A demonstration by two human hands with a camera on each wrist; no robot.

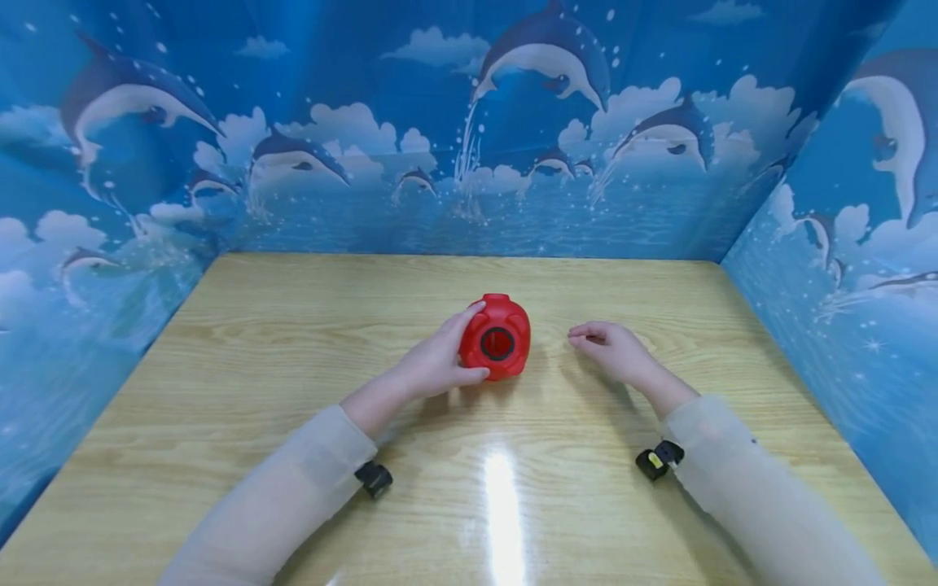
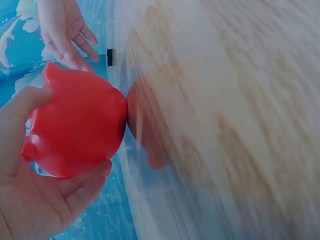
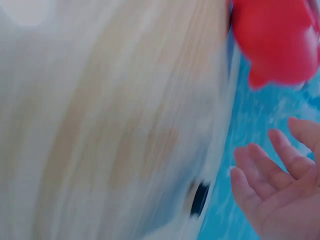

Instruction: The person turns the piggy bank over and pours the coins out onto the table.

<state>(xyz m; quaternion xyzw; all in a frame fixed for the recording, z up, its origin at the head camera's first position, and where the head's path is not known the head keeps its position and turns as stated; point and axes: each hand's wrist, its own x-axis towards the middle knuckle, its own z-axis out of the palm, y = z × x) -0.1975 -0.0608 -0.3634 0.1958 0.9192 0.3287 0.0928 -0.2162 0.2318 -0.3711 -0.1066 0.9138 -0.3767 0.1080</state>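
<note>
A red, rounded, hollow piggy bank (image 1: 518,325) stands upside down on the wooden table, its stubby feet upward. The round hole with a dark ring in its underside faces up. From the left side my left hand (image 1: 437,358) grips it, thumb on the near side and fingers around the far side. Its smooth body (image 2: 85,125) touches the tabletop in the left wrist view. My right hand (image 1: 618,352) hovers to the right of the bank, apart from it. The fingers of that hand (image 3: 285,195) are loosely bent and hold nothing in the right wrist view.
The wooden table (image 1: 293,325) has a light glare near its front middle. Blue dolphin-print curtains (image 1: 366,203) rise along its back and sides. A small black camera (image 1: 374,478) is strapped at the left wrist, and another camera (image 1: 659,460) at the right.
</note>
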